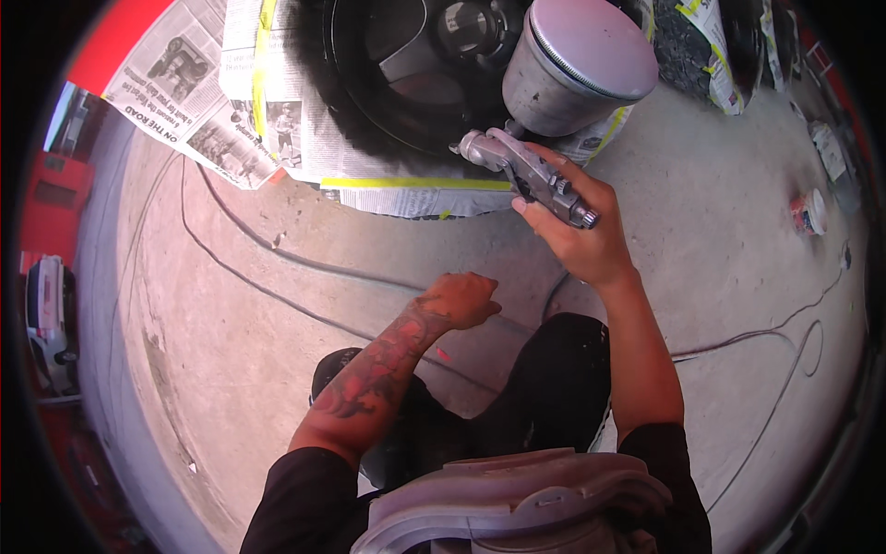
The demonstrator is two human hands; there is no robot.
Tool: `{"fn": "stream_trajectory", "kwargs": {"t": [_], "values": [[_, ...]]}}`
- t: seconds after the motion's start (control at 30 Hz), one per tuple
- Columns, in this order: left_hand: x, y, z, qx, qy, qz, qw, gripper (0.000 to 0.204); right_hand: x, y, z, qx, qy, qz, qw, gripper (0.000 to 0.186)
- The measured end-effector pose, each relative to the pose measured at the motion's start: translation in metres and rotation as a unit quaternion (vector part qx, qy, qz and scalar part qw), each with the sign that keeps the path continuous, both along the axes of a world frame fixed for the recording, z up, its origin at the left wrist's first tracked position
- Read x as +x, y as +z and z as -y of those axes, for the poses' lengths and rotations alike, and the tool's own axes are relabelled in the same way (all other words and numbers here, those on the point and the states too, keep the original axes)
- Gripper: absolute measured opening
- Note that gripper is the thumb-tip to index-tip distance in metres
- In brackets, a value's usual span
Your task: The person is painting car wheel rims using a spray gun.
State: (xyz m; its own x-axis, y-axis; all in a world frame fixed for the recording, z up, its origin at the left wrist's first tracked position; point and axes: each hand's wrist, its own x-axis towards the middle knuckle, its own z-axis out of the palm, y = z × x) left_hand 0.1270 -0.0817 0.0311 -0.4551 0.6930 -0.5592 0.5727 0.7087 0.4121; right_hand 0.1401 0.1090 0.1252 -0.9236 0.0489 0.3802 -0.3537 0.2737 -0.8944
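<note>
My right hand (595, 222) is wrapped round the grip of a metal spray gun (528, 171), fingers by its trigger. A large metal paint cup (552, 90) with a pinkish lid (600, 42) sits on top of the gun. The nozzle points left, close to the near edge of a glossy black wheel (343, 69). Newspaper masking (323, 159) with yellow tape surrounds this wheel. Lower down, apart from the wheel, my left hand (459, 301) hangs above my knees, its fingers curled in a loose fist. Nothing shows sticking out of it; the palm is hidden.
Dark hoses (305, 261) run across the concrete floor (249, 369), and another cable (738, 337) loops at the right. A second masked tyre (683, 60) stands at the upper right. A small tub (808, 212) is on the floor. A respirator (517, 499) fills the bottom edge.
</note>
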Motion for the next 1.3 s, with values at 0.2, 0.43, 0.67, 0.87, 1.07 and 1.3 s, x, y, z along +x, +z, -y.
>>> {"fn": "stream_trajectory", "kwargs": {"t": [0.2, 0.43, 0.67, 0.87, 1.07, 1.3], "values": [[-0.001, -0.001, 0.001, -0.022, -0.004, -0.008, 1.0, 0.042, 0.004, -0.007, -0.021, 0.016, -0.168, 0.03, 0.985, 0.044], [0.0, -0.01, 0.001, -0.006, -0.025, -0.036, 0.999, 0.042, 0.013, -0.018, -0.034, -0.031, -0.202, 0.01, 0.979, 0.043], [0.002, -0.008, 0.001, -0.008, -0.016, -0.034, 0.999, 0.046, 0.022, -0.025, -0.031, -0.073, -0.189, 0.041, 0.978, 0.043], [0.005, -0.009, 0.0, -0.003, -0.006, -0.025, 1.0, 0.045, 0.024, -0.02, -0.047, -0.164, -0.152, 0.096, 0.97, 0.044], [0.007, -0.007, 0.001, -0.017, -0.001, -0.021, 1.0, 0.045, 0.023, -0.031, -0.059, -0.139, -0.209, 0.123, 0.96, 0.044], [0.008, -0.011, -0.001, 0.0, 0.003, -0.038, 0.999, 0.043, 0.012, -0.009, -0.057, -0.139, -0.248, 0.121, 0.951, 0.037]]}}
